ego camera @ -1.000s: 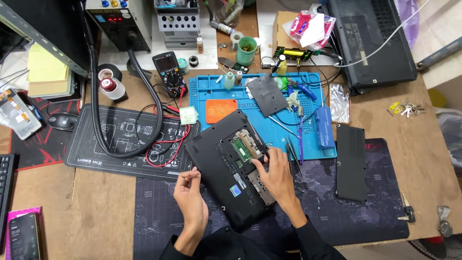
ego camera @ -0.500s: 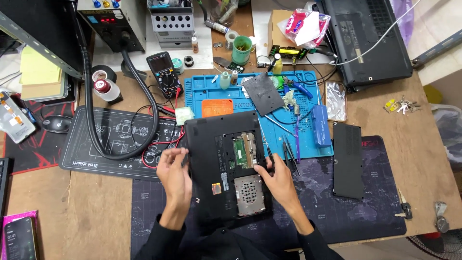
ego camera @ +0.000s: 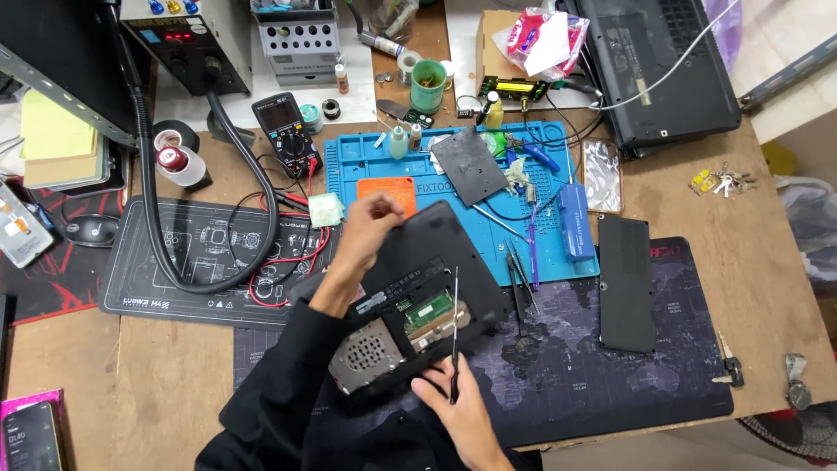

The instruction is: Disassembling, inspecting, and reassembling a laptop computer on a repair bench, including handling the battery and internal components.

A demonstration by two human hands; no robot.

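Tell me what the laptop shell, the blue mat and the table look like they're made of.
Laptop: matte black shell, probably plastic; it gives only a dull sheen. The opened bay shows a green circuit board and a perforated silvery metal plate.
Blue mat: looks like soft silicone or rubber, with moulded compartments and a flat, unglossy blue.
Table: brown board with a faint grain, likely plywood or similar; hard to say which.

Electronics repair workshop, cluttered wooden bench (ego camera: pixel 715 227), blue silicone repair mat (ego camera: pixel 540 249), multimeter (ego camera: pixel 283 131), soldering station (ego camera: pixel 187 39), opened laptop (ego camera: pixel 410 305)
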